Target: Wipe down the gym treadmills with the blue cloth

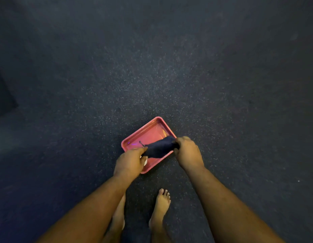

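A dark speckled gym floor [152, 67] fills the view; no treadmill shows. On it sits a pink tray [134, 139], with bare feet [161, 204] nearer the person than the tray. Above the tray, the left hand [130, 163] and right hand [188, 152] each curl tight around one end of the rolled blue cloth [160, 148], which spans between them. Wringing well likely means twisting the ends opposite ways, keeping drips over the tray.

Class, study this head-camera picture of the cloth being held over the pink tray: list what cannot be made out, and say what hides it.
1. Head view: both ends of the blue cloth, wrapped inside the left hand and right hand.
2. Near corner of the pink tray, behind the left hand.
3. Whether the tray holds water: too dim.
4. Treadmills: none in frame.
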Demonstrator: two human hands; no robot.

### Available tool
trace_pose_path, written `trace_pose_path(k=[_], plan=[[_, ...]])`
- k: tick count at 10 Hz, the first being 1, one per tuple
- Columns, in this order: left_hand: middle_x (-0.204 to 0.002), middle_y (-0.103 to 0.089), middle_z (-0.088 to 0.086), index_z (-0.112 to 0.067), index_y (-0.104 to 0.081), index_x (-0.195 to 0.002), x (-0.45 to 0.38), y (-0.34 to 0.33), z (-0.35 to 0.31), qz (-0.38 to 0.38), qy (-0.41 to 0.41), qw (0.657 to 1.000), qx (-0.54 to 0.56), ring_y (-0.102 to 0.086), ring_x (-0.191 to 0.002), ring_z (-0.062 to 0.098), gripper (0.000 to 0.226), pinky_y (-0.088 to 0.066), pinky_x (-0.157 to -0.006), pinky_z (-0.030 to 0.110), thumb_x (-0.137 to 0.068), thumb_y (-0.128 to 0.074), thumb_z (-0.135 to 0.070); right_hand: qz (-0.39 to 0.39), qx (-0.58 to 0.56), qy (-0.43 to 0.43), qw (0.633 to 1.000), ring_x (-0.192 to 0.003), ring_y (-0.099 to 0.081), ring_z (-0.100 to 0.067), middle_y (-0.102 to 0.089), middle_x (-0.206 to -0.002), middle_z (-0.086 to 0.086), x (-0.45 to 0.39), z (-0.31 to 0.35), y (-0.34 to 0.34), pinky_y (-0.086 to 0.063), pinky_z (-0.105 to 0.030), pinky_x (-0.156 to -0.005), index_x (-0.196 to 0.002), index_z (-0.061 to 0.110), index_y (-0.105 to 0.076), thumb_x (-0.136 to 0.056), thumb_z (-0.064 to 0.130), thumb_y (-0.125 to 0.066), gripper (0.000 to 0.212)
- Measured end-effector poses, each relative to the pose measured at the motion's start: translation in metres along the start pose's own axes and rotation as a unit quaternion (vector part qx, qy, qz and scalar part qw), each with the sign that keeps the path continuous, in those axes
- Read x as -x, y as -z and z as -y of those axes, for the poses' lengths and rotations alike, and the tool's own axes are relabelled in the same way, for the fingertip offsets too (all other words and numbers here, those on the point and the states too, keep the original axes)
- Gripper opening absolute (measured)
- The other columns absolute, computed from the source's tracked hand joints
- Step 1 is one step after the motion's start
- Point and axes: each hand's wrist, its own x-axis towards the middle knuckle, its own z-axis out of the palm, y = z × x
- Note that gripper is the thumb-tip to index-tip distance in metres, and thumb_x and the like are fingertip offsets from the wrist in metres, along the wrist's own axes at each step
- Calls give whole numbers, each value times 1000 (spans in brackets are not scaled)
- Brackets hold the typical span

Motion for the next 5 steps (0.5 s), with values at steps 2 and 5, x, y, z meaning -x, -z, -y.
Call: trace_pose_path(k=[2,5], plan=[[-155,-42,-5,-25,-42,-150,-76,-84,47,4,-5,999,31,-42,-140,12,50,-37,-113,32,-101,-51,-25,-19,-45,-3,999,-106,-61,-26,-61,-120,-6,-73,-30,-89,-47,-35,-91,-114,16,-67,-87,5,-60,30],[-158,-36,9,-12,-37,-151,-84,-118,79,51,128,951,277,-36,-144,23,68,-29,-116,33,-96,-59,-44,4,-237,-145,961,-123,-54,-22,-55,-136,-4,-71,-40,-157,-42,-32,-106,-136,17,-56,-89,38,-69,54]])
